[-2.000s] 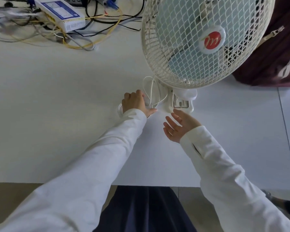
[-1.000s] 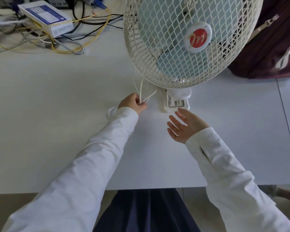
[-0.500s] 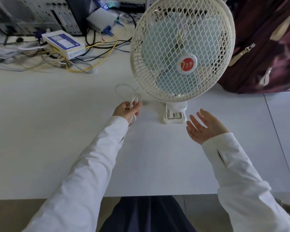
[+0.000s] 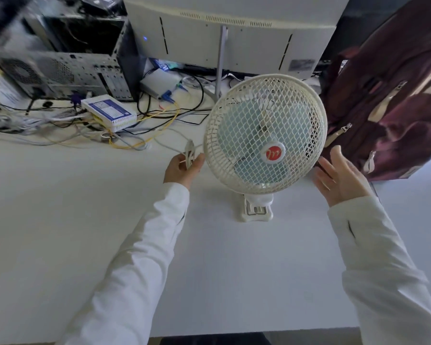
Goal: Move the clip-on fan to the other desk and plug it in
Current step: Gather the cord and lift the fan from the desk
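A cream clip-on fan (image 4: 264,133) with a wire cage, pale blue blades and a red hub badge stands upright on its clip base (image 4: 256,210) on the white desk (image 4: 60,232). My left hand (image 4: 182,168) is just left of the cage and shut on a looped bunch of the fan's white cord (image 4: 189,151). My right hand (image 4: 339,175) hovers open, palm toward the fan, just beside the cage's right rim; I cannot tell whether it touches. Where the cord ends is hidden.
A maroon backpack (image 4: 396,100) stands at the right behind my right hand. A monitor back (image 4: 229,38), a computer tower (image 4: 67,66), a small white box (image 4: 110,112) and a tangle of cables (image 4: 139,130) fill the desk's far side.
My left hand has gathered the white cord and lifted it beside the cage. My right hand has risen from near the clip base to the cage's right rim. The view has tilted upward.
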Motion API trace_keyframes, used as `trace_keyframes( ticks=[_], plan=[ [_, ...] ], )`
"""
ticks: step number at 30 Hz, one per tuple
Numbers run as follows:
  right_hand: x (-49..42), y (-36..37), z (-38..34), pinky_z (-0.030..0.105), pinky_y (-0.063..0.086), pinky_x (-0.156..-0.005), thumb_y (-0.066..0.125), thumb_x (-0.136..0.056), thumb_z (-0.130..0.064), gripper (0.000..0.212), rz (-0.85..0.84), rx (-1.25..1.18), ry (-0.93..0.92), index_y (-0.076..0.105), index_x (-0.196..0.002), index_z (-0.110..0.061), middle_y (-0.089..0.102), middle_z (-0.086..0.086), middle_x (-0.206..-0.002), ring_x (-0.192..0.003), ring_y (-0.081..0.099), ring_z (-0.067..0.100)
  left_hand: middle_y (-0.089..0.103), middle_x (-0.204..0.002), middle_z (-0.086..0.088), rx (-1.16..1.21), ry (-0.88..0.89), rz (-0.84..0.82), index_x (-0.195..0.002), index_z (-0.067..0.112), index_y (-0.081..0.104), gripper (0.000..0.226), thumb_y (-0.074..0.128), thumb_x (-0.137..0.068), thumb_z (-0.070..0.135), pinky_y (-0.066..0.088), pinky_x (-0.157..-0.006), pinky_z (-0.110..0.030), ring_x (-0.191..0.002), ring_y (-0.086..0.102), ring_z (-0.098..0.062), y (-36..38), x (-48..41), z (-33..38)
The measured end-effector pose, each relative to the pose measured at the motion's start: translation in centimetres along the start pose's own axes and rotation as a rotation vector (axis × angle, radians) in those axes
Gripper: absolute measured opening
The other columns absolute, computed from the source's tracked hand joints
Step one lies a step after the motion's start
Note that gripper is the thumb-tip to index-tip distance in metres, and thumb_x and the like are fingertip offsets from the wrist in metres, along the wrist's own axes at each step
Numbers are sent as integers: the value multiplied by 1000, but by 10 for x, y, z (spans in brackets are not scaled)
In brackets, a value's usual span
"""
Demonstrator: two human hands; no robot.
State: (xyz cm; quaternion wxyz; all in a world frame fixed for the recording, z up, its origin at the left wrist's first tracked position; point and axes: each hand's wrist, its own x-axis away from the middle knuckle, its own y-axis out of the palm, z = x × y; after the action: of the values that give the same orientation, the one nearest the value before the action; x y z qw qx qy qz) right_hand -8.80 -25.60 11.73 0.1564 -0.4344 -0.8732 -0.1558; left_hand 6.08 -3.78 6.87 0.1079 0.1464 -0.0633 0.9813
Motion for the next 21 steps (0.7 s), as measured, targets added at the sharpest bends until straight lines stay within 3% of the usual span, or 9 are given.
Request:
trace_keyframes(
  ticks=[4,8,13,17,21],
  plan=[
    [-17,3,-8,32,47,-97,57,-82,-41,60,-181,113,-92,43,-134,-15,64,2,-120,-106,63,17,54,-73,5,-24,103,-40,-103,9,52,31,66,-78,20,36,-47,0,-64,49,-6,9,0,14],
    [-34,1,-9,22,57,-68,60,-70,-35,55,-342,148,-150,52,-120,-14,73,-11,-86,-75,68,4,55,-83,10,13,158,-100,-101,13,48,49,68,-58,27,42,-60,1,-78,52,-1,16,0,19],
    [-51,0,-9,19,56,-61,54,-74,-18,29,-529,148,-155,56,-102,-19,75,-12,-80,-74,69,3,57,-92,11,24,168,-138,-100,22,46,63,71,-43,34,47,-73,-10,-88,56,-7,18,3,17],
    [-60,-1,-10,21,58,-63,44,-81,0,31,-601,143,-152,51,-105,-18,75,-11,-81,-76,69,4,58,-91,6,101,170,-135,-99,15,45,72,68,-34,37,49,-68,-8,-83,58,-2,25,3,17],
    [-61,1,-11,24,59,-68,46,-76,-2,33,-654,104,-157,52,-104,-17,75,-8,-82,-79,70,7,60,-91,5,120,181,-95,-96,18,48,68,71,-34,35,49,-64,-7,-72,63,10,26,3,13]
  ],
)
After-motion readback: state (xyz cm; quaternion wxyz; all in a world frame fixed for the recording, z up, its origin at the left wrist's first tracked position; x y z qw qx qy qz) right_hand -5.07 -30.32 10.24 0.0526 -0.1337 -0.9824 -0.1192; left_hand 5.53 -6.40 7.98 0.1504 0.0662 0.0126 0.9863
